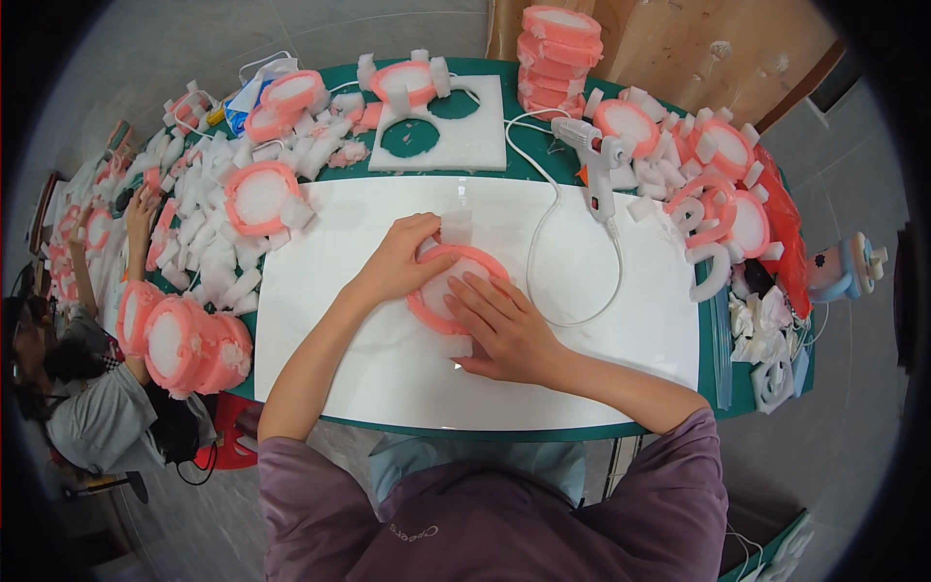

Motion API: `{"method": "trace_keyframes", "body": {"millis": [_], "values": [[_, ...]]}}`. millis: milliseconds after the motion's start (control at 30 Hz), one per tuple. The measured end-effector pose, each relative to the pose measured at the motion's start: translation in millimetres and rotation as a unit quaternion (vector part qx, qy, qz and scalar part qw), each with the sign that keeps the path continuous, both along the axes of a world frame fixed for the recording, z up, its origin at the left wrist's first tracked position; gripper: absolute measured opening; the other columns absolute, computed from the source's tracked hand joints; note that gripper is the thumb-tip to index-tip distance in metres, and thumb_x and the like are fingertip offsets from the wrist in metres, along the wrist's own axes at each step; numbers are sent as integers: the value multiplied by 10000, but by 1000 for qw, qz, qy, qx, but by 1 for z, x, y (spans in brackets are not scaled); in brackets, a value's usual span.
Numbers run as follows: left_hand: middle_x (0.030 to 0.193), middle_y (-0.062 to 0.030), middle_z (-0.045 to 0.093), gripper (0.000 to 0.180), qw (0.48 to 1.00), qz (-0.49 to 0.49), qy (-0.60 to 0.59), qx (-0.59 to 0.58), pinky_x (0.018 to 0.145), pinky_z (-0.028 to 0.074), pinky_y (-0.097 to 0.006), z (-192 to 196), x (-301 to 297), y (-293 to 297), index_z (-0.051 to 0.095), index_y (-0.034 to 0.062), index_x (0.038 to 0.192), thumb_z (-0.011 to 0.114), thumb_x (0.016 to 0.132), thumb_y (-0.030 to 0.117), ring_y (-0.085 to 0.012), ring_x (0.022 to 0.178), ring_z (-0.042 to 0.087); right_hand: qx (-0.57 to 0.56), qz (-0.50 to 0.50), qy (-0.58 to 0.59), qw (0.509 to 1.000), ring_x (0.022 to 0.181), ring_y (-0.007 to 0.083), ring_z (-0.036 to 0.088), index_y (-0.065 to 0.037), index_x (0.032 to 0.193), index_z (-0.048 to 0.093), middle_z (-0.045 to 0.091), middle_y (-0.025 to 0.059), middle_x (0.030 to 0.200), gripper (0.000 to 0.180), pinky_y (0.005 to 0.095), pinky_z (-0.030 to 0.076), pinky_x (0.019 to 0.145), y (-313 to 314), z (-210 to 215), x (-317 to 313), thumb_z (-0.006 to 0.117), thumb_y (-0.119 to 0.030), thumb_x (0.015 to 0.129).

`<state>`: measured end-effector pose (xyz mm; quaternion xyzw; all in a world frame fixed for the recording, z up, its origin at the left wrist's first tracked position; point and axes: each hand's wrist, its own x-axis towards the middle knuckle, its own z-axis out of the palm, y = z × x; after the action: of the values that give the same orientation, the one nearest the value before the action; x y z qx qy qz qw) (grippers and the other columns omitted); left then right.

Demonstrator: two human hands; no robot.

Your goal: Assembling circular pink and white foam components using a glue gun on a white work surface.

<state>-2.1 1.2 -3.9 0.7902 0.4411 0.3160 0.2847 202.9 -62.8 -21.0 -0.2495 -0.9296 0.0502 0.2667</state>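
Pink foam ring [438,308] (white blocks attached), flat

A green table [543,167] is carrying a white board [388,369], a glue gun [596,155], scattered white foam blocks [208,242], pink foam rings [260,197] and a cut foam sheet [485,136].

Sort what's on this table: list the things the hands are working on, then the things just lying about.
In hand:
left hand and right hand on the pink foam ring
white foam block at its top edge
white board underneath

Lying about:
glue gun
stack of pink rings
cut-out foam sheet
loose foam blocks
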Motion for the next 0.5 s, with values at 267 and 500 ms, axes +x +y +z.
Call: {"method": "trace_keyframes", "body": {"millis": [267,500], "values": [[772,-171,523,286,1000,0,-5,17,676,405,-366,-1,1,1,503,-36,823,660,733,187,-326,728,491,-1,-3,-4,1000,1253,316,374,-18,1242,454,432,176,1303,708,447,287,1036,0,0,1,698,-367,677],[768,-169,522,289,1000,0,-7,7,661,401,-362,0,1,0,505,-36,823,659,737,193,-317,716,488,-3,-1,-8,1000,1256,316,372,-20,1246,452,428,174,1309,713,448,284,1038,0,1,1,704,-364,675]]}}
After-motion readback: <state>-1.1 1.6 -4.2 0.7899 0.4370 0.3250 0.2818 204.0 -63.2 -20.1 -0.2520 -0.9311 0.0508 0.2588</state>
